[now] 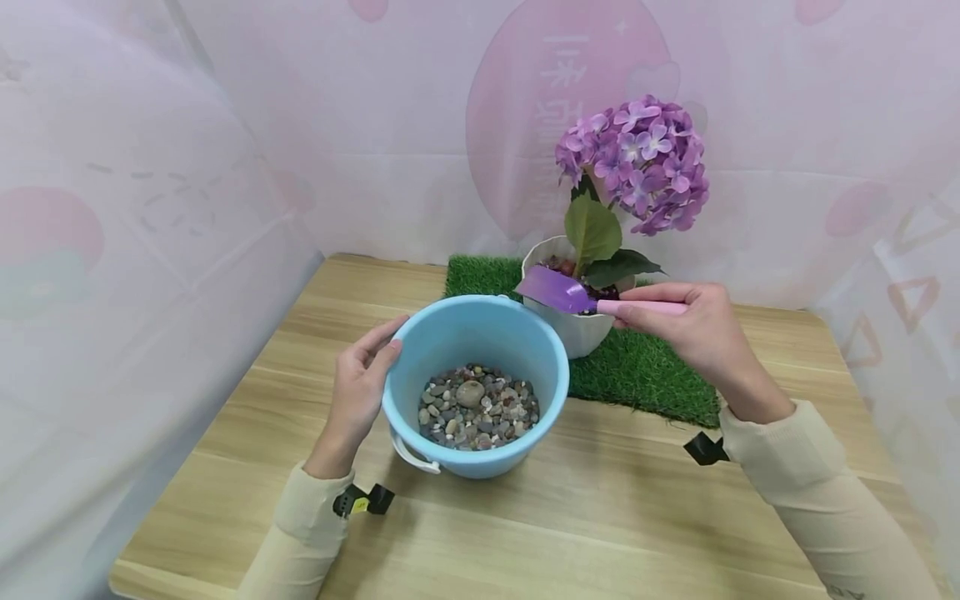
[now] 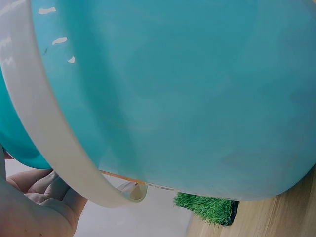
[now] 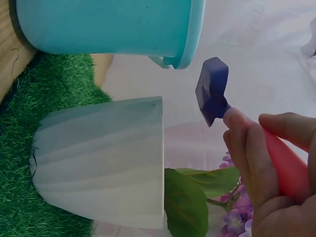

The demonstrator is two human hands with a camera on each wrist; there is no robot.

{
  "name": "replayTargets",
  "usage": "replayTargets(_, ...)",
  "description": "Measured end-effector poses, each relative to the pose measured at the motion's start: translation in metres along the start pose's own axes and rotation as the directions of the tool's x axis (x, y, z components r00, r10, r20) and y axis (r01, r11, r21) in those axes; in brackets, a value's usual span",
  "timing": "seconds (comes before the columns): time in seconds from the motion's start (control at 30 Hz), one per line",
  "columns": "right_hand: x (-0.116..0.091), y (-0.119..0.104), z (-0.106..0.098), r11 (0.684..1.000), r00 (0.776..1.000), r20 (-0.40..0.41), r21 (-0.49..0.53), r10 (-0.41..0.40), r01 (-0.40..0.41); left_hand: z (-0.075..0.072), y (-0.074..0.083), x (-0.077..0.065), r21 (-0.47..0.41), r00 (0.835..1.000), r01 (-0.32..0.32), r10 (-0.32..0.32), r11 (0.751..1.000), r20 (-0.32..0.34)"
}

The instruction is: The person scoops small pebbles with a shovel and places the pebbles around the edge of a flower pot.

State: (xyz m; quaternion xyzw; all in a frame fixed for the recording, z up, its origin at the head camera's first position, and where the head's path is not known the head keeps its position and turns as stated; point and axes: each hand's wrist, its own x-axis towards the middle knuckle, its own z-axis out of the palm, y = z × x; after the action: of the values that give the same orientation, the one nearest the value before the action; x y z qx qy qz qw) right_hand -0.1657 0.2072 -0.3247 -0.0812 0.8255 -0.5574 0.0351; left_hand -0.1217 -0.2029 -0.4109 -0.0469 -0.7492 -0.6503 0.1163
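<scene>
Two hands (image 1: 358, 387) (image 1: 693, 325) hold one bucket (image 1: 465, 335), one scoop (image 1: 558, 292); one flowerpot (image 1: 588, 335).

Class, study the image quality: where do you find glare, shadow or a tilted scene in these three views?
Head view: soft shadows on the table, a small glint on the purple scoop; left wrist view: white highlights on the blue bucket, scene turned sideways; right wrist view: also sideways, the bucket looking deeper teal than in the head view.

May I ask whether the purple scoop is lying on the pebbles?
No, the right hand holds the scoop up by its pink handle.
</scene>
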Motion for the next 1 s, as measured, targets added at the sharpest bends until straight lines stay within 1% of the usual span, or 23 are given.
replayTargets(0.13,-0.004,-0.008,0.003,0.997,0.999,0.016,-0.071,-0.028,0.029,0.0,0.0,0.001,-0.002,1.0,-0.007,0.007,1.0,0.003)
replayTargets(0.3,-0.007,-0.019,0.008,0.992,0.992,0.079,-0.07,-0.101,0.106,0.0,0.001,0.002,-0.006,1.0,-0.005,0.005,1.0,0.005)
replayTargets(0.4,-0.007,-0.024,0.011,0.983,0.981,0.117,-0.083,-0.153,0.163,-0.001,0.001,0.002,-0.004,1.0,-0.003,0.003,1.0,0.005)
replayTargets(0.53,-0.006,-0.03,0.017,0.965,0.957,0.184,-0.098,-0.222,0.243,-0.001,0.001,0.002,0.0,1.0,0.0,0.0,1.0,0.007)
replayTargets(0.67,-0.004,-0.036,0.022,0.941,0.936,0.238,-0.154,-0.261,0.301,-0.001,0.001,0.002,0.004,1.0,0.003,-0.003,1.0,0.01)
replayTargets(0.73,-0.002,-0.037,0.026,0.923,0.923,0.263,-0.19,-0.281,0.336,-0.001,0.001,0.002,0.005,1.0,0.005,-0.005,1.0,0.01)
replayTargets(0.8,-0.001,-0.038,0.029,0.902,0.908,0.287,-0.216,-0.306,0.373,-0.001,0.001,0.002,0.004,1.0,0.005,-0.005,1.0,0.009)
replayTargets(0.93,0.001,-0.039,0.037,0.846,0.87,0.329,-0.271,-0.368,0.46,-0.001,0.001,0.002,0.002,1.0,0.008,-0.008,1.0,0.007)
replayTargets(1.0,0.001,-0.039,0.04,0.829,0.857,0.349,-0.284,-0.38,0.483,-0.001,0.001,0.001,0.007,1.0,0.011,-0.011,1.0,0.008)
